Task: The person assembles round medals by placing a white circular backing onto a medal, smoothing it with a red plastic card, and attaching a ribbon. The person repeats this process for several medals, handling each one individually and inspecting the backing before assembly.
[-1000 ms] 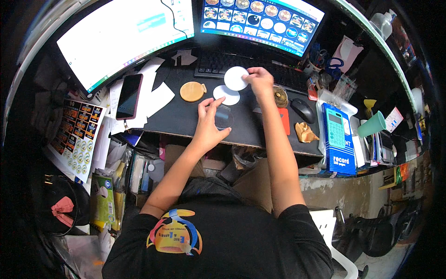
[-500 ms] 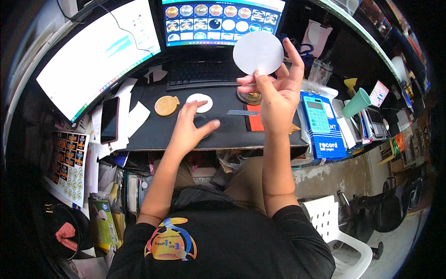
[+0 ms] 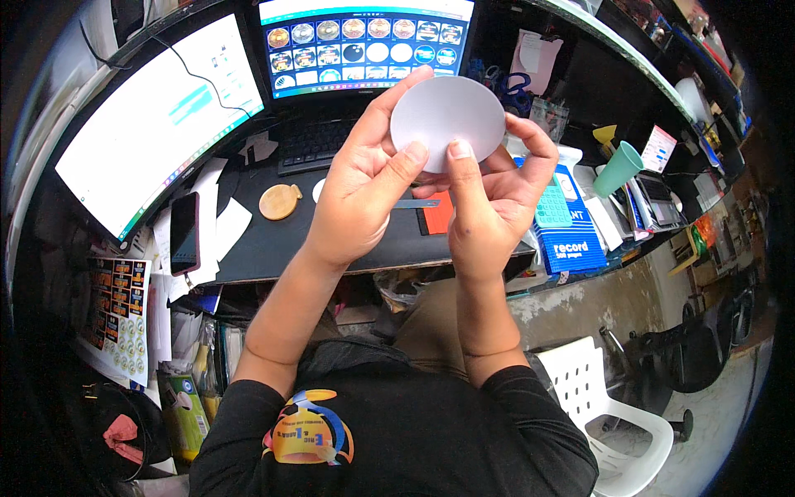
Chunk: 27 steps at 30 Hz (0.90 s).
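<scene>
A thin round white disc is held up above the desk, its pale face tilted toward me. My left hand grips its left edge, thumb on the face and fingers behind. At the lower right edge, my right hand pinches it the same way, with both thumbs close together. On the desk to the left lies a round gold-coloured medal blank with a loop. Partly covered by my left hand is another white disc. A flat metal strip lies over a red-orange piece behind my hands.
Two monitors and a keyboard stand at the back. A phone rests on papers at left. To the right are a teal calculator on a blue paper ream and a green cup. A white chair stands lower right.
My left hand has risen from the white disc on the desk and taken hold of the raised disc. My right hand has brought that disc slightly lower and closer.
</scene>
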{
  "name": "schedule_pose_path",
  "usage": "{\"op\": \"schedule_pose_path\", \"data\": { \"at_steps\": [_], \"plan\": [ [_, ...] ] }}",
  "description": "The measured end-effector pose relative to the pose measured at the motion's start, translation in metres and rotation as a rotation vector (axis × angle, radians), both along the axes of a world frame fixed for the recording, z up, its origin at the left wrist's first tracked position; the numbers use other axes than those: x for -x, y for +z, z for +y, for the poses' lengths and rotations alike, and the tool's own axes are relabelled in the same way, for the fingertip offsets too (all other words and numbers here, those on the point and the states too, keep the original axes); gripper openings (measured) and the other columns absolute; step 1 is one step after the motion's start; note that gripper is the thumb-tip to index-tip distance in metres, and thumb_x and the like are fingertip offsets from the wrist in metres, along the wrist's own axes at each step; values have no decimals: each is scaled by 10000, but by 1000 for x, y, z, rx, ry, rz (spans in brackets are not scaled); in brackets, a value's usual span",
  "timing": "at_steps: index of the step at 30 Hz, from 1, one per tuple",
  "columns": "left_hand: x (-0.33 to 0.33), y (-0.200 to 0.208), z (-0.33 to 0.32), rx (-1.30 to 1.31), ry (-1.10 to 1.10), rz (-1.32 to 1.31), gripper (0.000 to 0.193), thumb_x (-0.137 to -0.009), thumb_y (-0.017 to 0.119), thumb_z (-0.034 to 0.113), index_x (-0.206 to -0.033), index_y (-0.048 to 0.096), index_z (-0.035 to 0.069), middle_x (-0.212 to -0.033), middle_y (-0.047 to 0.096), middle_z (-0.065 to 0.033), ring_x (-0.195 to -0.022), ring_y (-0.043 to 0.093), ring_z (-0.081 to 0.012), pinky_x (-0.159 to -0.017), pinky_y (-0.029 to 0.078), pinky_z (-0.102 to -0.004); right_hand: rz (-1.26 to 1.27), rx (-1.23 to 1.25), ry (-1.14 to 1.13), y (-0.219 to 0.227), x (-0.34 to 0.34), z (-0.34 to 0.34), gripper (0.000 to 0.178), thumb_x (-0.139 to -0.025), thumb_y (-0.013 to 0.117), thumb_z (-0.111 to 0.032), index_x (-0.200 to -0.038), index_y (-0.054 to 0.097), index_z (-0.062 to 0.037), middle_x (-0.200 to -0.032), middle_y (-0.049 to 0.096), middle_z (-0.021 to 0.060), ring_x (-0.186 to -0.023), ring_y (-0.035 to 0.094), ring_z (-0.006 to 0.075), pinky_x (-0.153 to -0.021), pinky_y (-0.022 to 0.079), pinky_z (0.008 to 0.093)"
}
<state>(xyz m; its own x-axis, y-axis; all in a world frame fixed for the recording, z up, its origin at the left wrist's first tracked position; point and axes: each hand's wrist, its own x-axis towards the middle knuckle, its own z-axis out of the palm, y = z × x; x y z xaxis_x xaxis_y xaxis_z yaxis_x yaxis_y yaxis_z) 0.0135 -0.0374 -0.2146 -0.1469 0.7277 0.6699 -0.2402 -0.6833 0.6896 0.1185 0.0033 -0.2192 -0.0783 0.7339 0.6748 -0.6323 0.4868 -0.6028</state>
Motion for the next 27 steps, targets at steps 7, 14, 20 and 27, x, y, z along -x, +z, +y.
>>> {"op": "schedule_pose_path", "data": {
  "at_steps": [7,14,20,27],
  "plan": [
    [0,12,6,-107,-63,-34,499,-968,543,63,-1441,391,19,-1304,584,-149,-1129,599,-177,-963,485,-309,-55,-49,-117,-1,-18,8,256,-867,669,25,-1076,526,-11,-987,640,99,-780,593,87,-616,495,210],
    [2,20,9,397,434,622,249,-866,734,220,-996,710,9,-833,707,-53,-778,662,-87,-721,538,-230,-11,-1,-281,5,-37,19,258,-864,696,-13,-1109,617,-2,-926,630,55,-580,546,57,-426,414,167],
    [-26,13,28,34,-16,282,573,-934,637,379,-1336,473,5,-1300,551,-160,-1162,575,-244,-987,456,-362,307,-78,-263,3,-33,15,463,-885,621,57,-1276,396,-48,-951,587,69,-836,656,164,-635,595,256],
    [-34,21,27,-12,-242,34,416,-1009,521,187,-1358,439,-23,-1239,588,-131,-1147,570,-177,-1002,443,-313,-182,-432,-794,16,-46,17,562,-814,724,-1,-1318,481,-48,-1031,568,47,-968,553,137,-748,446,228]
  ]
}}
